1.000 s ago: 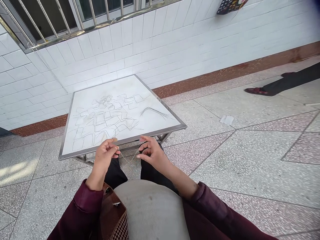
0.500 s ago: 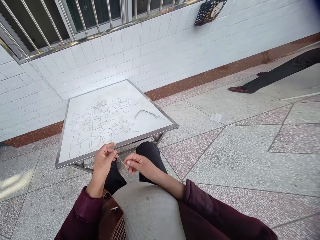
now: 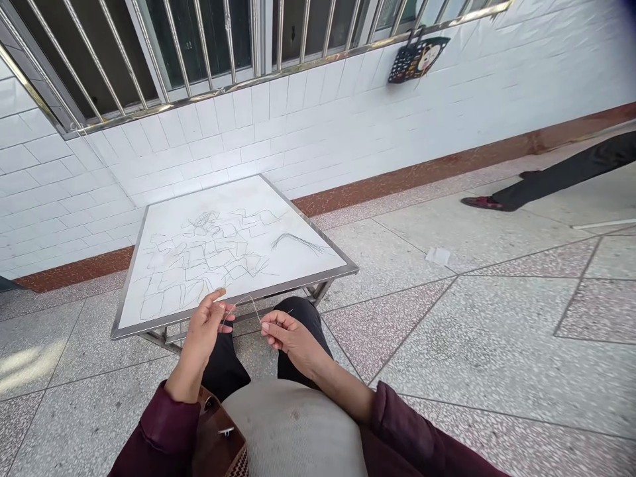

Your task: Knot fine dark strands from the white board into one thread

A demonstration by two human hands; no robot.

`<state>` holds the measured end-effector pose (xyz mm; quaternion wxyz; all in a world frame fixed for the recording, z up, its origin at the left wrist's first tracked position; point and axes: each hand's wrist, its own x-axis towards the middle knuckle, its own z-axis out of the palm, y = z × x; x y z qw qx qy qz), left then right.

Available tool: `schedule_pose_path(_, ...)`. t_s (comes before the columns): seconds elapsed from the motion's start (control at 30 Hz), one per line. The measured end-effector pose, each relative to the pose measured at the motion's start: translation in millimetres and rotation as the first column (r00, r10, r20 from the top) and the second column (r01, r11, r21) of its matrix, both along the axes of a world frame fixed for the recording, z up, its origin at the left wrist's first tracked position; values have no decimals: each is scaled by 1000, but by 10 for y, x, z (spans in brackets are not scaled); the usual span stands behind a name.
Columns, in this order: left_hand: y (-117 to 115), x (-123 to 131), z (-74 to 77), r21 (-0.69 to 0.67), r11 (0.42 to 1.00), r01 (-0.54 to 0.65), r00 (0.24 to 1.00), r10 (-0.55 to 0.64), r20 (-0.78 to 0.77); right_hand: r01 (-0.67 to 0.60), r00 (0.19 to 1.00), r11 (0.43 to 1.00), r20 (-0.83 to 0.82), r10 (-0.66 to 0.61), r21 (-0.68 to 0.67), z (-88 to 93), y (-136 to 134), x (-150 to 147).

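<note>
A thin, bent wire (image 3: 255,306) arches between my two hands over the table's near edge. My right hand (image 3: 288,338) pinches it between thumb and fingertips, and a short tail sticks out past the fingers. My left hand (image 3: 203,331) is at the wire's other end, its fingers apart and the wire lying across them. Just beyond, a white-topped table (image 3: 303,248) with a metal rim carries a spread of many similar bent wires (image 3: 199,255). A bundle of straighter thin wires (image 3: 298,242) lies on its right side.
A barred window (image 3: 218,46) and a white tiled wall (image 3: 318,132) stand behind the table. A dotted bag (image 3: 417,59) hangs from the bars. At the right is another person's leg (image 3: 561,172). A white scrap (image 3: 438,256) lies on the floor. Across my lap is a brown bag (image 3: 218,434).
My hands have drawn slightly apart, and the wire between them now arches upward instead of sagging. The left fingers have loosened from their pinch. The view has tilted up a little.
</note>
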<state>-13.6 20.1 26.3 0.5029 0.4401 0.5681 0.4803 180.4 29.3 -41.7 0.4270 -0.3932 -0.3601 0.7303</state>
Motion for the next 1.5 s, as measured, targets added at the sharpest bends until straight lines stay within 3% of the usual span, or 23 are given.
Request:
schedule_pose_path(0.3, -50, 30, -57, -40, 999, -16, 995, 20, 102, 87, 996, 996, 6, -87, 25, 29, -25, -7)
schedule_pose_path(0.7, -92, -15, -97, 21, 1000, 10, 1000, -11, 9, -11, 1000, 1000, 1, 11, 18, 15, -65, 6)
schedule_pose_path(0.97, -71, -124, -89, -92, 990, 102, 990, -110, -84, -91, 994, 996, 61, 90, 8, -91, -16, 94)
schedule_pose_path(1.1, -14, -90, -173, -97, 993, 74, 989, -85, -123, -83, 992, 997, 99, 82, 4, -155, 22, 97)
schedule_pose_path(1.23, 80, -28, -349, -53, 998, 32, 993, -38, -112, -58, 997, 998, 55, 60, -31, -197, 52, 94)
schedule_pose_path(1.37, 146, -59, -772, 33, 999, 22, 975, -14, -221, 81, 996, 992, -16, -83, -99, -220, 188, 153)
schedule_pose_path(1.43, 140, -119, -1078, 161, 970, 180, 881, -87, -465, 178, 984, 979, -11, -180, -104, -205, 355, 202)
schedule_pose_path(1.47, 125, -156, -1236, 226, 924, 309, 760, -97, -643, 214, 977, 972, -3, -215, -98, -190, 468, 224)
schedule_pose_path(1.5, 104, -197, -1387, 236, 902, 362, 704, -99, -703, 240, 971, 966, 8, -241, -93, -171, 599, 241)
